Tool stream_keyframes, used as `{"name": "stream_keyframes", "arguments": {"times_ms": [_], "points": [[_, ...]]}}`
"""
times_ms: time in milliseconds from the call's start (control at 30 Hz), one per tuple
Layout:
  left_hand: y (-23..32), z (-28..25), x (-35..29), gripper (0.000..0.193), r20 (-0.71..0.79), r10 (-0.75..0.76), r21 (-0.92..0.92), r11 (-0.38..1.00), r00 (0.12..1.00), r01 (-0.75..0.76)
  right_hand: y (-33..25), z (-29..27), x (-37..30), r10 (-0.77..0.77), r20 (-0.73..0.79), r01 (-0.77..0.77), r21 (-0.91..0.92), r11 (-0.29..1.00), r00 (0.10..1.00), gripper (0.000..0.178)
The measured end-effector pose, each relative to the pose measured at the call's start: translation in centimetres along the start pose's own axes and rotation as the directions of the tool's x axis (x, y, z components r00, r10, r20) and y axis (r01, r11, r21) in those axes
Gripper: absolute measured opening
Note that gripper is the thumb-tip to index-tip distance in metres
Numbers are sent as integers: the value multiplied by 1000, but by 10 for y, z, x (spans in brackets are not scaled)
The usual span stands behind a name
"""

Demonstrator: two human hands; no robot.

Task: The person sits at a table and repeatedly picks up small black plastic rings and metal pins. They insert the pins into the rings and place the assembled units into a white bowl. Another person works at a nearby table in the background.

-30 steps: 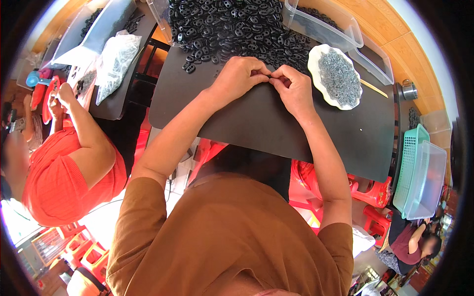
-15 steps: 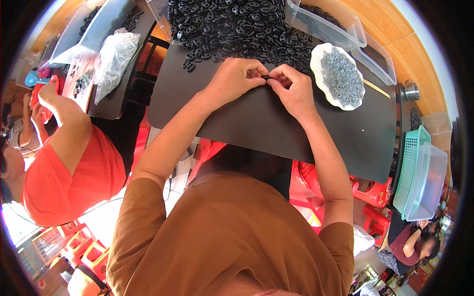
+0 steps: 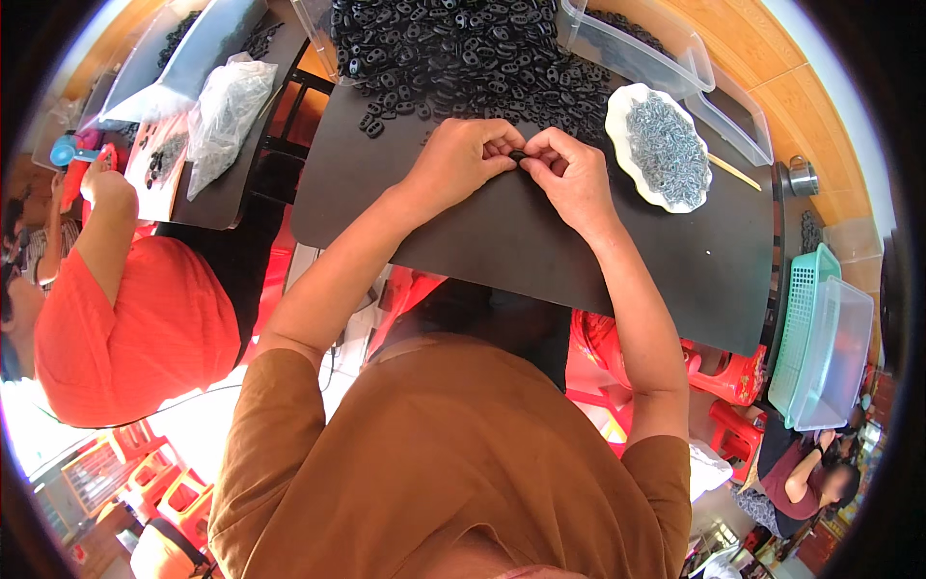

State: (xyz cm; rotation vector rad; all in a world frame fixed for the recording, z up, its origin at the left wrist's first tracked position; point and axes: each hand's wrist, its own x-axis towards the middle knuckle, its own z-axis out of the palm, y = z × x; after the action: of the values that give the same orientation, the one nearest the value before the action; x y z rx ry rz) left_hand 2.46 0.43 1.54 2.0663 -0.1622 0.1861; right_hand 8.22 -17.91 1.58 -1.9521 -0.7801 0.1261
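Between the fingertips of both hands is a small black oval plastic piece point(image 3: 518, 154), largely covered by the fingers. My left hand point(image 3: 463, 159) pinches its left end, and my right hand point(image 3: 569, 174) pinches the other end. The two hands meet just above the dark table point(image 3: 482, 236). Beyond them spreads a big heap of similar black two-holed pieces point(image 3: 463, 58). To the right of my right hand stands a white scalloped dish point(image 3: 617, 125) full of small shiny metallic bits point(image 3: 667, 150), too small to name.
A clear plastic bin point(image 3: 641, 48) borders the heap at the right. A thin stick point(image 3: 735, 174) lies by the dish. At far right are a green basket point(image 3: 803, 328) and a metal cup point(image 3: 803, 177). On the left, a person in red point(image 3: 145, 328) works at another table with a plastic bag point(image 3: 227, 121).
Both my hands stay almost in place, with the black piece turned slightly between the fingers. The person in red at left has shifted, the arm now drawn nearer the blue-and-red thing.
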Motion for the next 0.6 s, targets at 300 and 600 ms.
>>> {"name": "stream_keyframes", "arguments": {"times_ms": [300,600], "points": [[1,-3,0,21,25,-54,-139,989,998,57,-3,-2,0,-12,35,12,7,1000,999,17],[-12,-4,6,18,148,-188,-537,809,971,239,-2,-8,1,40,6,-40,241,970,999,18]]}}
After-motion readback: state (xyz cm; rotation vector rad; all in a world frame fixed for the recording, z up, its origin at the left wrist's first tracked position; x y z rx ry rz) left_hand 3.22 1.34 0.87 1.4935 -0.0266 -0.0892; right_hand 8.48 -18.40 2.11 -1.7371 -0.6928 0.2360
